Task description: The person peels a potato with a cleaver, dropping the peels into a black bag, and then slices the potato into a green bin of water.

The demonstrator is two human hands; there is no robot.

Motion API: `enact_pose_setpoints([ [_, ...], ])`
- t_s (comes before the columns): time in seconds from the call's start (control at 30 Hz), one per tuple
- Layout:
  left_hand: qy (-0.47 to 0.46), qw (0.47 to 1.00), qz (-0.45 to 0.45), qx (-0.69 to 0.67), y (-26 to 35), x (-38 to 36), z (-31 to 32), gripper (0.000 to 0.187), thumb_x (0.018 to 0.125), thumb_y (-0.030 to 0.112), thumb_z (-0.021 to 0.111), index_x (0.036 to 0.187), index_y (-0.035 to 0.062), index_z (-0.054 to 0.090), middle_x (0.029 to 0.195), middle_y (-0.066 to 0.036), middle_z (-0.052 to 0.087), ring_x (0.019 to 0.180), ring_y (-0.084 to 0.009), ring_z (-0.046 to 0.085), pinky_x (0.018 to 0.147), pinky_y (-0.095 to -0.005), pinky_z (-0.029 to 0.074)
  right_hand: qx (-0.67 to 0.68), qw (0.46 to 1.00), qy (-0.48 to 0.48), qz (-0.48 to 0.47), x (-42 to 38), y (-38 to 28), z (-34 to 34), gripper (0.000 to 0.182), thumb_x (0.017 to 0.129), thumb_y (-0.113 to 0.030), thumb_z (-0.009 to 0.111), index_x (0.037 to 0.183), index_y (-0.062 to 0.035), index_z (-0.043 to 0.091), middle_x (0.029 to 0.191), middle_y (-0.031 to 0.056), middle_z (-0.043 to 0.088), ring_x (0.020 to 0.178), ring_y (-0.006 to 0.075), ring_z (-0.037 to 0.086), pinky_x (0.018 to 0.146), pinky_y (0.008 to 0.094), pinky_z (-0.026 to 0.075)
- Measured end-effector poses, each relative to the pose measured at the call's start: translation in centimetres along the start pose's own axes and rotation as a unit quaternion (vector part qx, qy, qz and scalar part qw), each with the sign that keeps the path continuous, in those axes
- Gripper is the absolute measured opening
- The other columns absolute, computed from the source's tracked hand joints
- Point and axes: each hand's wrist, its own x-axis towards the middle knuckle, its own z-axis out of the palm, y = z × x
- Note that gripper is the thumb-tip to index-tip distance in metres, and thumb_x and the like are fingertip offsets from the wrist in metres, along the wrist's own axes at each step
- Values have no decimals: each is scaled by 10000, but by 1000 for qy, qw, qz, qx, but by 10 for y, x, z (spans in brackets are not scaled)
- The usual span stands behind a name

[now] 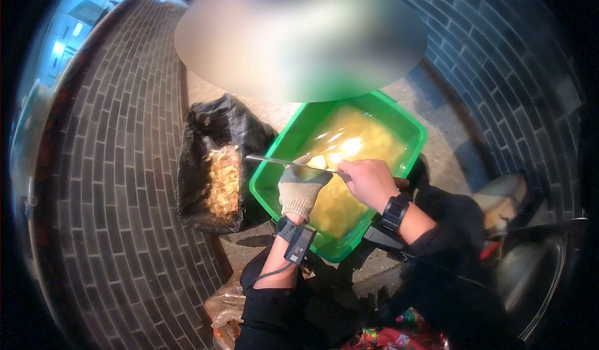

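Note:
My left hand [301, 188], in a pale knitted glove with a grey palm, is closed around a small pale yellow piece [317, 161], perhaps a peeled potato. My bare right hand [369, 184] grips a knife; its long thin blade [271, 160] points left across the gloved fingers. Both hands are over a green tub [415, 129] filled with water and many yellowish pieces. Left of the tub stands a black plastic bag [243, 125], open at the top, with peelings [223, 184] inside.
Brick walls [125, 144] rise on both sides. A clear plastic bag [228, 306] lies at the lower left, red patterned cloth [405, 334] at the bottom. Metal bowls or pans [527, 275] stand at the right. The top centre is blurred.

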Motion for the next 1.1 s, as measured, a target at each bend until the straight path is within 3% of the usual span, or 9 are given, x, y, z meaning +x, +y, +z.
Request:
enact_pose_setpoints([
  [0.1,31,995,52,81,1,-4,0,612,655,256,884,1163,15,642,1058,-158,700,942,-220,679,839,-309,532,28,999,30,4,-2,1,11,95,780,-87,624,857,-134,654,671,132,639,643,342,637,581,450,481],
  [0.3,-116,973,-90,-180,16,-6,-16,669,685,209,868,1243,-19,578,1005,-108,702,947,-179,665,816,-282,536,30,999,21,-13,-3,4,9,130,768,-77,638,881,-139,655,689,116,648,660,324,644,583,446,482],
  [0.4,-130,973,-80,-173,10,-2,-16,667,699,173,860,1249,-41,550,969,-86,692,893,-145,662,765,-259,545,23,999,27,-39,-3,1,6,130,767,-82,644,881,-143,654,702,104,652,666,314,645,579,438,482],
  [0.57,-150,976,99,-120,-6,-1,-11,589,739,174,837,1222,-15,558,908,-59,681,737,-102,639,644,-260,544,14,997,26,-76,-3,8,4,121,766,-85,649,869,-149,653,702,88,649,663,299,645,571,426,483],
  [0.8,-187,981,50,5,10,-4,-17,576,812,154,773,1290,-36,514,889,-68,671,706,-98,607,558,-221,462,14,995,18,-101,0,10,1,45,808,-147,612,843,-160,638,676,75,631,675,285,651,569,431,481],
  [0.87,-264,947,1,-183,3,2,-24,596,810,173,773,1301,-39,510,878,-73,673,692,-96,608,553,-220,463,35,994,36,-101,0,9,4,44,810,-145,614,842,-164,638,684,72,634,674,286,650,570,430,482],
  [1.0,-231,938,-17,-257,-11,4,-13,594,791,188,785,1280,-35,532,867,-63,676,676,-94,608,553,-220,463,64,990,68,-103,1,7,5,36,829,-149,616,836,-175,640,690,67,637,663,294,646,563,432,482],
  [1.07,-152,979,129,42,-20,9,-5,605,771,200,799,1268,-35,546,866,-48,681,682,-91,611,557,-222,467,49,993,64,-83,-1,3,9,102,779,-92,635,854,-159,654,701,73,636,664,298,642,575,425,492],
  [1.1,-153,979,128,42,-22,10,-3,605,771,200,799,1268,-35,546,866,-48,681,682,-91,611,557,-222,467,34,996,59,-64,-4,2,11,179,728,-36,653,871,-143,667,712,78,636,665,302,638,586,417,501],
])
